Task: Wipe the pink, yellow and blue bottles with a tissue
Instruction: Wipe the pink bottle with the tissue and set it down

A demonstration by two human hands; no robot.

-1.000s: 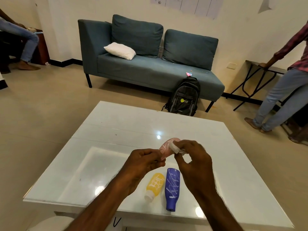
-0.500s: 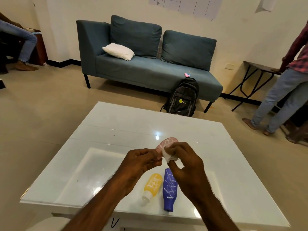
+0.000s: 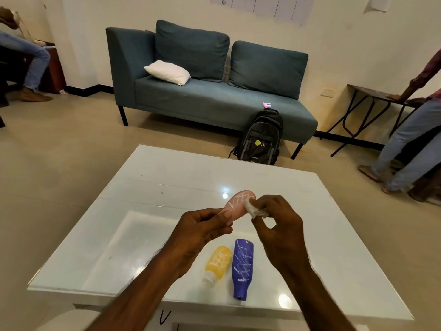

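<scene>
One pink bottle (image 3: pixel 236 204) rests in left hand (image 3: pixel 200 232); right hand (image 3: pixel 279 225) pinches tissue (image 3: pixel 255 209).

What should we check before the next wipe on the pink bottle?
1. Left hand grips pink bottle: ok.
2. Right hand pinches tissue: ok.
3. Tissue touches pink bottle: ok.
4. White marks gone from pink bottle: not ok, they show plainly.
5. Pink bottle's far side clean: cannot tell, it faces away.
6. Yellow bottle and blue bottle lie on the table, ready for their turn: ok.
</scene>
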